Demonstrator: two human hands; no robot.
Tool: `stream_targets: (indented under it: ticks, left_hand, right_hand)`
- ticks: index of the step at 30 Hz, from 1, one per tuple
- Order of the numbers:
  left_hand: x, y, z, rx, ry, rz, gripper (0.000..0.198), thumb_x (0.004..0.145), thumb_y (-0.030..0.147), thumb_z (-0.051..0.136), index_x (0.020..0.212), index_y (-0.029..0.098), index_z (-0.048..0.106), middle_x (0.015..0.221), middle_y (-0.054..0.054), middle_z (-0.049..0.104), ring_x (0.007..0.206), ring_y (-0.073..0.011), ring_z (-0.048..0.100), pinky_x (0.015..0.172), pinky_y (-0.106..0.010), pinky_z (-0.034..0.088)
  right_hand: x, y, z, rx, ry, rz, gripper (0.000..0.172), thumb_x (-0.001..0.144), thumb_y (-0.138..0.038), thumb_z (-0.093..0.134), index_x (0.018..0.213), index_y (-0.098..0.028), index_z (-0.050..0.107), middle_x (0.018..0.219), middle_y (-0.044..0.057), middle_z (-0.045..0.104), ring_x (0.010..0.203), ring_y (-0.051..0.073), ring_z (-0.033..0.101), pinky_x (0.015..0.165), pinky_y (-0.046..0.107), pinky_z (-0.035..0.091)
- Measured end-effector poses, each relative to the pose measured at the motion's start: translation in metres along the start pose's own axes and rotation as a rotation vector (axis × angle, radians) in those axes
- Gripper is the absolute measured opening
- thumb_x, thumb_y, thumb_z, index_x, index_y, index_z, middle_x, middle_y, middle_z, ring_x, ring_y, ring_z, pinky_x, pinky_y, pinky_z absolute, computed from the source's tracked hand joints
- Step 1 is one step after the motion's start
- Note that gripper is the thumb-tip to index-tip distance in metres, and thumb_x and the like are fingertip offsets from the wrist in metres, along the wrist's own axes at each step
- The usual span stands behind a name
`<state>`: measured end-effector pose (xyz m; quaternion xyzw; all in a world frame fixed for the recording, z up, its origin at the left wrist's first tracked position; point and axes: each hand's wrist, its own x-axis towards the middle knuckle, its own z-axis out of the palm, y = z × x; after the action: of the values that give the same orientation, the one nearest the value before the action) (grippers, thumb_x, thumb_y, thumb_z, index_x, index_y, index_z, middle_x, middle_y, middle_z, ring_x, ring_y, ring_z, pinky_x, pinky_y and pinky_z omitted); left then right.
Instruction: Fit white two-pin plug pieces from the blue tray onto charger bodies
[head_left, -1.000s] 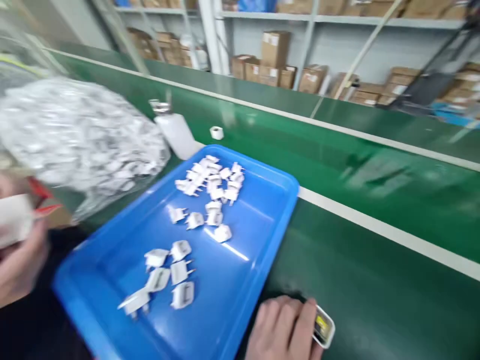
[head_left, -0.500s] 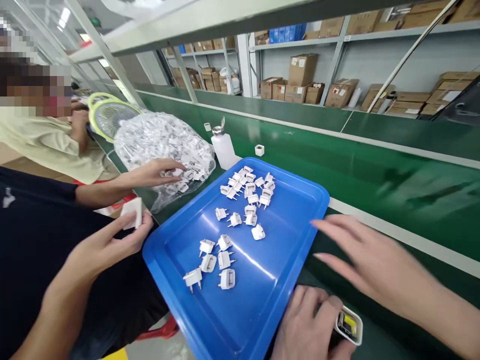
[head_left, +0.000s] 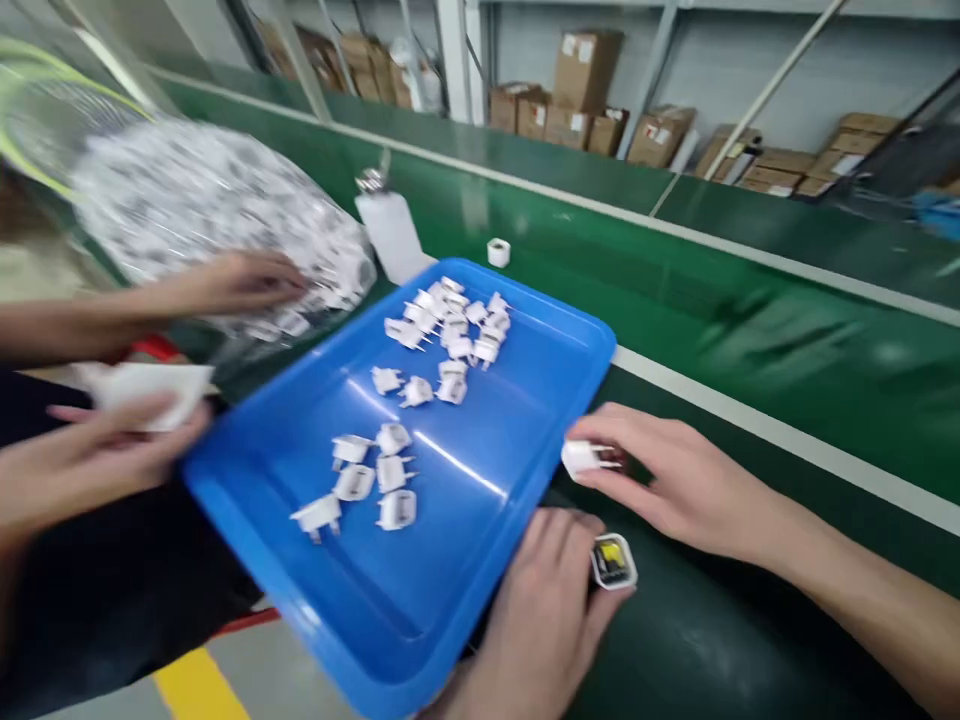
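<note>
Head view, right hand point(head_left: 675, 480) pinching white plug point(head_left: 583, 457), beside blue tray point(head_left: 525, 470)

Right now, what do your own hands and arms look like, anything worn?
Both bare: the left hand and right hand wear no gloves; no ring or watch shows. The right forearm has no sleeve in view.

Factory assembly line: long green conveyor belt point(head_left: 750, 330), metal shelving stacked with cardboard boxes point(head_left: 585, 70), blue tray point(head_left: 420, 590) and bulging clear bag point(head_left: 202, 210) of identical white plug parts point(head_left: 450, 325).
</note>
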<state>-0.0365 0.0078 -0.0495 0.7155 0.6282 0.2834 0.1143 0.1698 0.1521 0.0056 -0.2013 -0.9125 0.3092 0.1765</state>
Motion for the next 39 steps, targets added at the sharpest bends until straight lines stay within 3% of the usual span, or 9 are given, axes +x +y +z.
stream_targets:
  ticks: [1,3,5,8,13,18,22,31,39]
  left_hand:
    - [-0.001,0.023,0.023,-0.059,-0.063,-0.029,0.037,0.089,0.037,0.082,0.117,0.022,0.063,0.108,-0.004,0.064,0.100,-0.0245,0.062,0.085,-0.041,0.057]
    - [0.000,0.052,0.051,-0.120,-0.155,-0.038,0.040,0.087,0.037,0.084,0.114,0.021,0.060,0.105,-0.004,0.062,0.097,-0.0278,0.058,0.082,-0.045,0.052]
    - [0.003,0.061,0.060,-0.118,-0.188,-0.028,0.035,0.090,0.039,0.080,0.110,0.020,0.058,0.100,-0.003,0.060,0.092,-0.0279,0.055,0.079,-0.045,0.047]
    - [0.007,0.057,0.060,-0.083,-0.178,-0.008,0.026,0.095,0.035,0.074,0.107,0.019,0.057,0.095,-0.002,0.059,0.086,-0.0256,0.052,0.077,-0.042,0.039]
    - [0.012,0.060,0.058,-0.099,-0.165,0.009,0.026,0.093,0.019,0.074,0.112,0.020,0.055,0.097,-0.001,0.057,0.086,-0.0231,0.048,0.074,-0.038,0.030]
    - [0.016,0.067,0.059,-0.168,-0.221,0.013,0.023,0.097,0.023,0.073,0.112,0.022,0.057,0.099,-0.001,0.056,0.089,-0.0222,0.047,0.074,-0.038,0.029]
    - [0.018,0.066,0.061,-0.263,-0.279,0.040,0.013,0.099,0.022,0.069,0.100,0.021,0.056,0.099,0.000,0.056,0.087,-0.0208,0.046,0.072,-0.038,0.030]
    - [0.018,0.065,0.063,-0.284,-0.244,0.043,0.008,0.099,0.022,0.068,0.101,0.022,0.060,0.095,0.001,0.054,0.085,-0.0191,0.045,0.071,-0.038,0.031]
    - [0.018,0.064,0.065,-0.312,-0.264,0.011,0.013,0.095,0.019,0.071,0.096,0.021,0.058,0.091,0.001,0.053,0.087,-0.0201,0.046,0.073,-0.038,0.029]
  right_hand:
    - [-0.022,-0.005,-0.006,0.056,0.022,0.048,0.018,0.109,-0.022,0.059,0.127,-0.026,0.058,0.111,0.002,0.063,0.091,0.018,0.064,0.077,0.028,0.052]
    - [-0.059,-0.015,-0.010,0.085,0.032,0.119,0.018,0.109,-0.021,0.059,0.126,-0.026,0.060,0.110,0.003,0.063,0.092,0.019,0.064,0.076,0.028,0.053]
    - [-0.087,-0.019,-0.005,0.076,0.030,0.147,0.024,0.109,-0.016,0.055,0.130,-0.026,0.059,0.111,0.006,0.063,0.092,0.021,0.065,0.074,0.029,0.054]
    - [-0.107,-0.012,0.012,0.049,0.074,0.123,0.036,0.107,-0.009,0.050,0.139,-0.024,0.055,0.112,0.009,0.064,0.091,0.023,0.064,0.073,0.033,0.056]
    - [-0.106,-0.004,0.022,0.104,0.112,0.073,0.033,0.105,-0.007,0.056,0.135,-0.021,0.056,0.113,0.009,0.065,0.094,0.024,0.060,0.079,0.037,0.053]
    - [-0.111,-0.011,0.013,0.071,0.151,0.125,0.028,0.104,-0.005,0.055,0.128,-0.019,0.059,0.111,0.010,0.060,0.094,0.023,0.058,0.077,0.037,0.050]
    - [-0.111,-0.014,0.013,0.037,0.060,0.114,0.025,0.104,-0.004,0.053,0.124,-0.018,0.060,0.111,0.010,0.056,0.094,0.023,0.055,0.077,0.037,0.048]
    - [-0.114,-0.020,0.017,-0.119,0.071,0.101,0.028,0.103,-0.003,0.052,0.127,-0.016,0.059,0.113,0.012,0.057,0.092,0.024,0.054,0.078,0.039,0.047]
    - [-0.109,-0.021,0.023,-0.101,0.096,0.131,0.029,0.102,-0.005,0.050,0.124,-0.020,0.061,0.110,0.011,0.061,0.087,0.025,0.062,0.074,0.040,0.055]
